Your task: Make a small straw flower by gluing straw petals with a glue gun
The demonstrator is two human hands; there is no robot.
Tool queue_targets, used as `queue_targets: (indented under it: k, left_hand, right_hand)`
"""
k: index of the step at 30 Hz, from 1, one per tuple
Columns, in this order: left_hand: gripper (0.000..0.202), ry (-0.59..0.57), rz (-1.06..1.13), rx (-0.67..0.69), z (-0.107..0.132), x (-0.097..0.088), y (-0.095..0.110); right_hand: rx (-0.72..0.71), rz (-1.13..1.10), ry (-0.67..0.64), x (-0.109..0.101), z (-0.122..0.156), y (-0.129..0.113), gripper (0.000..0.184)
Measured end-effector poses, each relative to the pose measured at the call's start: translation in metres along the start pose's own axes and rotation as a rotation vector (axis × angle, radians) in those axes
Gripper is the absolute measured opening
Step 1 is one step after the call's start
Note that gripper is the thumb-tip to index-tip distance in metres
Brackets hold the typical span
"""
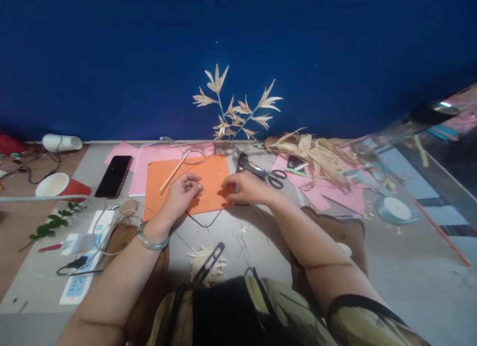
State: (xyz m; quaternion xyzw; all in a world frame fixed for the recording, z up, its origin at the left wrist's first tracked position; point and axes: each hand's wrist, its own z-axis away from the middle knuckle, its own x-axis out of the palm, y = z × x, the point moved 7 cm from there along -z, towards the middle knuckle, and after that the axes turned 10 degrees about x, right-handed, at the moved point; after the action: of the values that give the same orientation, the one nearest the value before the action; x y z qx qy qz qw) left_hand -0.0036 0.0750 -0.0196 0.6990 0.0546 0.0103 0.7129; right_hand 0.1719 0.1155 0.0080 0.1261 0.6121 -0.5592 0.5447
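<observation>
My left hand (183, 189) rests on an orange sheet (208, 179), fingers curled into a pinch; what it holds is too small to name. My right hand (244, 188) lies at the sheet's right edge, fingers curled, and a thin dark wire (203, 221) runs from under it toward the left hand. A thin wooden stick (174, 172) lies on the sheet's upper left corner. A jade-coloured bangle (151, 241) sits on my left wrist.
Scissors (274, 177) and a dark glue gun (244, 163) lie behind my right hand. Dried husks (316, 154), pink paper (346, 197), a ribbon roll (395, 209), a phone (114, 176), a red cup (61, 187), a power strip (85, 266), a dried leaf sprig (238, 112) surround them.
</observation>
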Motion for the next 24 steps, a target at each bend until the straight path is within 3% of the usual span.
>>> queue_targets:
  k: [2,4,8,16,19,24]
  left_hand:
    - [0.028,-0.046,0.047,-0.007,0.002,0.005,0.0]
    - [0.031,-0.097,0.086,-0.01,0.003,0.009,-0.002]
    - [0.036,-0.177,0.139,-0.034,0.005,0.015,-0.009]
    - [0.029,-0.314,0.357,-0.275,0.019,0.026,-0.008]
    - [0.028,-0.31,0.433,-0.295,0.019,0.027,-0.002]
    - [0.028,-0.22,0.459,-0.223,0.013,0.021,0.001]
  right_hand:
    - [0.02,-0.19,0.067,0.0,-0.002,0.0,0.046]
    - [0.021,-0.427,0.083,0.004,-0.005,0.0,0.053]
    - [-0.029,-0.655,0.119,0.01,-0.007,-0.007,0.022]
    - [-0.035,-0.731,0.248,0.007,-0.003,-0.012,0.015]
    - [-0.044,-0.706,0.334,0.007,0.002,-0.013,0.015]
    - [-0.246,-0.352,0.511,0.008,0.014,-0.031,0.016]
